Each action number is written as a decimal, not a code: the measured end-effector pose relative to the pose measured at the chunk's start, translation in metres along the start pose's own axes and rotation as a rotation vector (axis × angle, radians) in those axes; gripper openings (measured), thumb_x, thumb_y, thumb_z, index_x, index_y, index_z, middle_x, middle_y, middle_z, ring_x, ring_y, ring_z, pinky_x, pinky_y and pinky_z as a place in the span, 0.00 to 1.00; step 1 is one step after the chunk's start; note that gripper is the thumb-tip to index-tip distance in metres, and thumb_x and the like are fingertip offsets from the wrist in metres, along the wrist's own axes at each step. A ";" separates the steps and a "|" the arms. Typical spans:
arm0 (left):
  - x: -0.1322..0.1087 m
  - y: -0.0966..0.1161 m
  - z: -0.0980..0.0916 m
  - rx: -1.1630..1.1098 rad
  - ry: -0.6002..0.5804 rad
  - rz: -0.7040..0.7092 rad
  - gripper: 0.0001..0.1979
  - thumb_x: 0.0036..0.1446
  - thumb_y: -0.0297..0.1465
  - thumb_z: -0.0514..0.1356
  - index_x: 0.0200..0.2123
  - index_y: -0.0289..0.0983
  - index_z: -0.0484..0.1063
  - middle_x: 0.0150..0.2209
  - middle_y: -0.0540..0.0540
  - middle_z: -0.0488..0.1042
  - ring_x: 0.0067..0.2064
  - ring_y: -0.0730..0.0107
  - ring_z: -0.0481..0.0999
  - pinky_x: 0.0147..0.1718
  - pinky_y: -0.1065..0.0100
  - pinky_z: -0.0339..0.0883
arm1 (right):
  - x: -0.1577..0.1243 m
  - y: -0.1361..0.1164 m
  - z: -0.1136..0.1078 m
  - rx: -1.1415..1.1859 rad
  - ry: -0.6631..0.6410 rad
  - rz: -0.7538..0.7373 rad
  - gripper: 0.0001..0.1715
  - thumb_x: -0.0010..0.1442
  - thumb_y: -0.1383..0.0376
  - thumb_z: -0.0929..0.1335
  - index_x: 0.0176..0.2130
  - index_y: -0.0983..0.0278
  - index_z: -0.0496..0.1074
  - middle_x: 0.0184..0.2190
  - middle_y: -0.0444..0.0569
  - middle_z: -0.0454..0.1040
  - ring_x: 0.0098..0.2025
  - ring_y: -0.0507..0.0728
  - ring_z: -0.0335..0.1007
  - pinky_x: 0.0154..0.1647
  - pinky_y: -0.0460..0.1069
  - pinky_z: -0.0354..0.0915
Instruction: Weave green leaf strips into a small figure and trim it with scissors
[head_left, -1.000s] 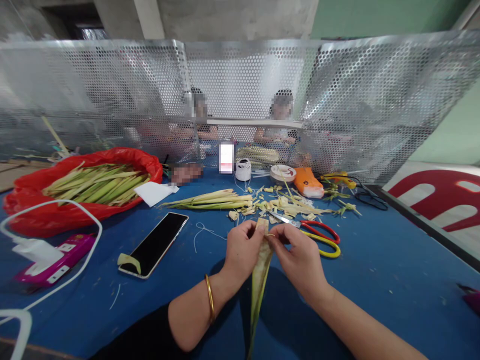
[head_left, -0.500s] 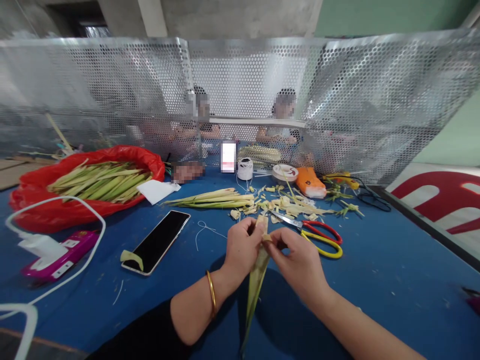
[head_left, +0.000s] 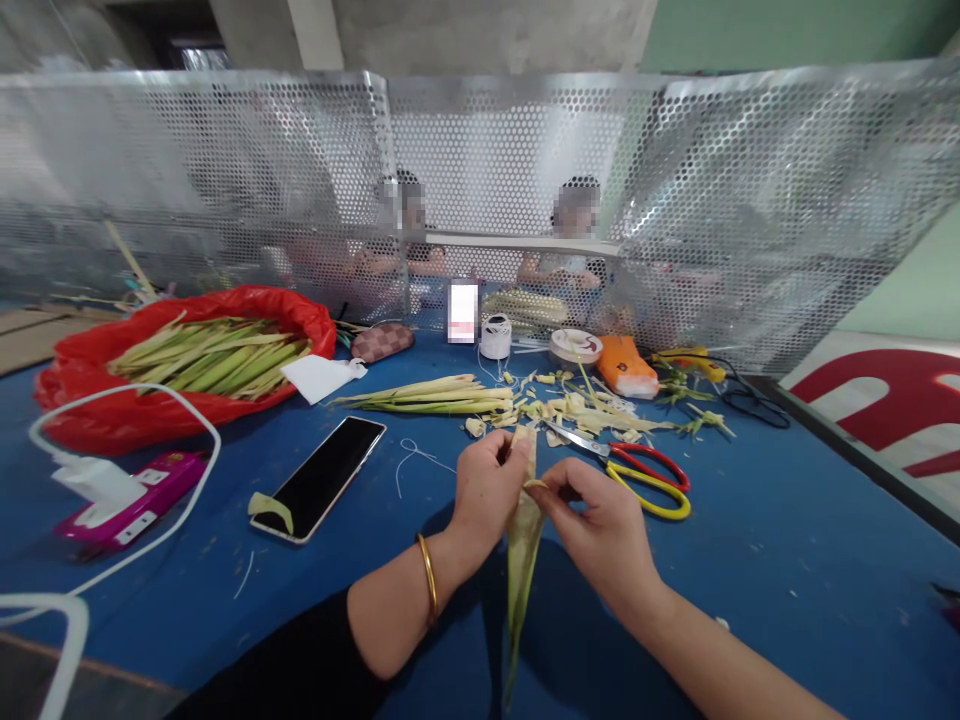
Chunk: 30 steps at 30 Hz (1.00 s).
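Note:
My left hand (head_left: 487, 488) pinches the upper part of a long green leaf bundle (head_left: 523, 570), whose narrow tip hangs down toward me. At the bundle's right side, my right hand (head_left: 596, 520) grips a small pale leaf strip (head_left: 535, 484) between thumb and fingers. Scissors (head_left: 649, 480) with one red and one yellow handle lie half open just beyond my right hand. Pale leaf scraps (head_left: 577, 410) are scattered beyond both hands. A pile of trimmed leaves (head_left: 435, 396) lies to their left.
On the left are a red bag (head_left: 97, 425) of leaves, a black phone (head_left: 319, 480), and a purple power strip (head_left: 135, 500) with a white cable. A thread spool (head_left: 496, 337), a tape roll (head_left: 575, 348) and an orange packet (head_left: 626, 366) stand near the perforated screen (head_left: 502, 150). People sit behind it.
The view has shifted slightly, so the table items appear a little further right. The pale strip at my right fingertips has turned slightly, and the bundle's lower tip has swung right.

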<state>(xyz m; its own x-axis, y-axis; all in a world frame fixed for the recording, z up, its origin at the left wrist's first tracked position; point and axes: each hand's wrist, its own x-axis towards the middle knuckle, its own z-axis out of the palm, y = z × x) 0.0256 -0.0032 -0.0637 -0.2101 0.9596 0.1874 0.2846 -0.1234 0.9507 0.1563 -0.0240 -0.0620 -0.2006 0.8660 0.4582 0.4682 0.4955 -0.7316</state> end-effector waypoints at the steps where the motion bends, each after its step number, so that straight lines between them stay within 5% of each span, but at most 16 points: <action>1: 0.000 0.000 0.000 -0.001 0.000 0.002 0.14 0.55 0.38 0.56 0.22 0.36 0.67 0.20 0.54 0.64 0.25 0.75 0.60 0.25 0.72 0.54 | 0.000 -0.001 0.000 0.004 -0.001 -0.003 0.10 0.59 0.65 0.66 0.25 0.61 0.65 0.22 0.43 0.68 0.25 0.52 0.64 0.28 0.46 0.61; 7: -0.001 0.005 -0.002 0.049 0.038 0.000 0.12 0.54 0.36 0.56 0.22 0.36 0.68 0.20 0.54 0.65 0.24 0.74 0.61 0.25 0.72 0.54 | 0.000 -0.001 0.005 0.037 -0.077 0.179 0.11 0.54 0.66 0.68 0.25 0.60 0.61 0.20 0.39 0.64 0.22 0.51 0.60 0.23 0.45 0.56; 16: 0.000 0.004 -0.002 0.039 0.039 0.021 0.15 0.54 0.38 0.56 0.19 0.37 0.63 0.18 0.55 0.61 0.23 0.76 0.58 0.23 0.73 0.52 | -0.001 -0.004 0.003 0.084 -0.044 0.046 0.10 0.58 0.64 0.67 0.25 0.61 0.64 0.22 0.42 0.67 0.25 0.51 0.62 0.27 0.45 0.60; 22: 0.002 0.006 -0.004 0.041 0.067 0.041 0.12 0.55 0.36 0.55 0.23 0.37 0.67 0.21 0.54 0.66 0.24 0.75 0.62 0.24 0.73 0.55 | -0.003 -0.002 0.008 0.092 -0.110 0.207 0.11 0.53 0.66 0.68 0.24 0.60 0.61 0.18 0.39 0.63 0.21 0.51 0.59 0.21 0.44 0.55; 30: -0.004 -0.001 0.006 -0.165 -0.100 -0.121 0.09 0.50 0.33 0.57 0.29 0.35 0.74 0.27 0.49 0.75 0.29 0.70 0.70 0.27 0.71 0.61 | 0.008 0.007 0.001 0.227 0.023 0.293 0.13 0.55 0.59 0.68 0.24 0.62 0.65 0.19 0.40 0.62 0.21 0.50 0.55 0.21 0.45 0.53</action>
<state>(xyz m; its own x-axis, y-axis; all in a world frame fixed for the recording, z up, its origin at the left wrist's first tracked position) 0.0318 -0.0049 -0.0672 -0.1373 0.9892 0.0516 0.1046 -0.0373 0.9938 0.1571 -0.0136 -0.0634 -0.0654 0.9727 0.2226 0.2996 0.2319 -0.9255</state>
